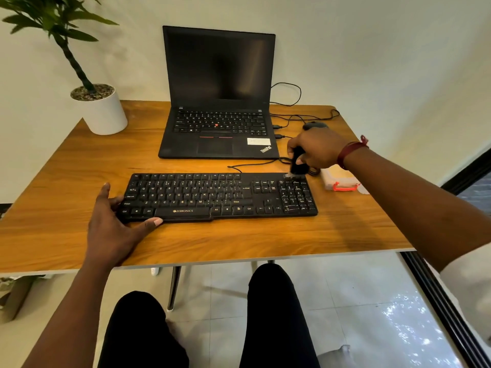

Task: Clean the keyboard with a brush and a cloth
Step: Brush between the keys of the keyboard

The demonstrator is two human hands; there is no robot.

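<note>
Our right hand (316,148) grips a black brush (297,166), bristles on the upper right corner of the Zebronics keyboard (220,197); our left hand (117,221), fingers straight, touches its left end.

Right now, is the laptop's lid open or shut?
Open: the laptop lid stands upright, with its dark screen and keys showing.

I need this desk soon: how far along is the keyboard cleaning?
Done: nothing I can confirm. In hand: the right hand holds the brush, bristles at the far right corner of the keyboard, while the left hand steadies its near left end. Left: brushing the other keys, then the cloth wipe; no cloth is in view.
</note>
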